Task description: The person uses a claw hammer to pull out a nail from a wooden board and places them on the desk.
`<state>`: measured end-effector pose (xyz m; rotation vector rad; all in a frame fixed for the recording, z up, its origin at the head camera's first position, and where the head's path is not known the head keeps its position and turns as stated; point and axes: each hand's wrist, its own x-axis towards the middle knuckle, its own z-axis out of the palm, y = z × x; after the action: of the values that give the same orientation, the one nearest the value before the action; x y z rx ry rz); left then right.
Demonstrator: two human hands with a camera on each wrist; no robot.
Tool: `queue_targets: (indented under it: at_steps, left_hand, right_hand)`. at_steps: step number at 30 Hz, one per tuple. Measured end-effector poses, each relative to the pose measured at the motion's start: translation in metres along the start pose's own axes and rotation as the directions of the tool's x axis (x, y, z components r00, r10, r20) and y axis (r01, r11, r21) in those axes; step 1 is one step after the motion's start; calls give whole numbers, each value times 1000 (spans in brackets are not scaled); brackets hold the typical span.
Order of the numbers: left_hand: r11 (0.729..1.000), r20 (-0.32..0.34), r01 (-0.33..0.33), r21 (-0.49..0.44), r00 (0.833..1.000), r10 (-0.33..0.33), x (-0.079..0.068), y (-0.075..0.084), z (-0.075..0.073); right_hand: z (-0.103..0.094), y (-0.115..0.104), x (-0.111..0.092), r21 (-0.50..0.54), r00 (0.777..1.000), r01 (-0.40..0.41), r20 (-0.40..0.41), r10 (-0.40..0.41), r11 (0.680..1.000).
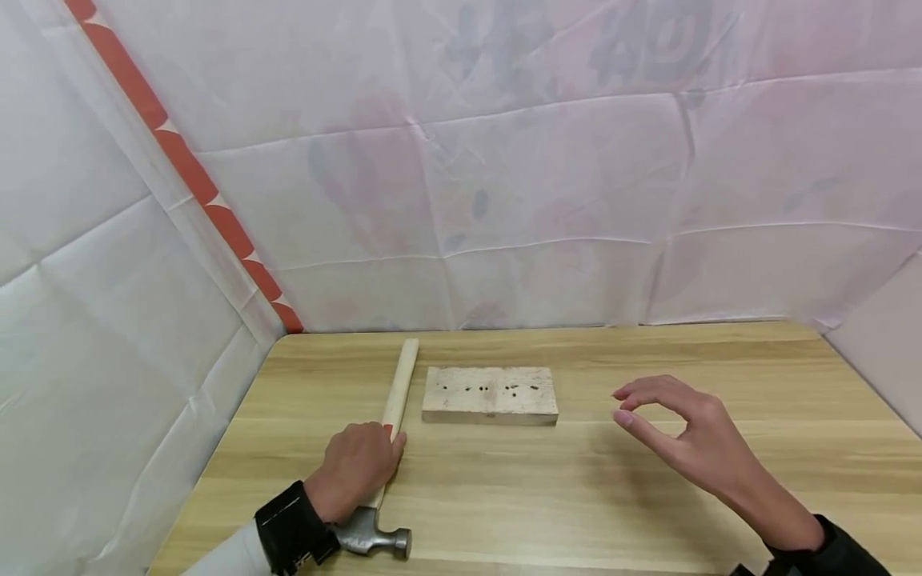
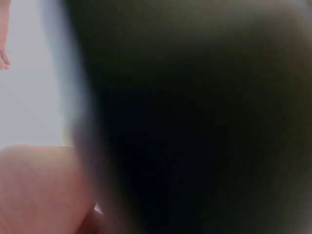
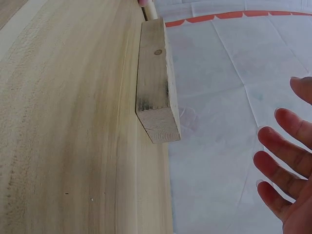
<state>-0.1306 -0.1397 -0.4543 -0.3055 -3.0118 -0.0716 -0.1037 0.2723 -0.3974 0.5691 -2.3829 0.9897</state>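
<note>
A claw hammer with a pale wooden handle lies on the table left of a wooden block. My left hand grips the handle near its red mark, and part of the handle is hidden under the fingers. The steel head points toward me. Small dark holes dot the top of the block. Off to the block's right, my right hand hovers over the table, fingers bent loosely and holding nothing. In the right wrist view its spread fingers appear beside the block. A dark blur covers most of the left wrist view.
A wood-grain table carries the hammer and block. Behind it hangs a creased white sheet, and another closes off the left side. A red strip runs down the corner between them.
</note>
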Motion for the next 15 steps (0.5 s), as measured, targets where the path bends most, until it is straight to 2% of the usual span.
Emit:
queue_targets:
  at_steps: [4, 7, 11, 15]
  left_hand:
    - [1000, 26, 11, 18, 1000, -11, -1, 0, -1]
    - [1000, 36, -2, 8, 999, 1, 8, 4, -3]
    - [998, 41, -59, -15, 997, 59, 23, 12, -9]
    - [998, 132, -64, -25, 989, 66, 32, 18, -14]
  right_hand:
    - [-2, 2, 1, 10, 1000, 3, 14, -3, 1000]
    - [-11, 2, -1, -6, 1000, -12, 5, 12, 1000]
    - [-27, -1, -4, -22, 998, -52, -23, 51, 998]
    - [-37, -5, -10, -29, 994, -103, -23, 103, 994]
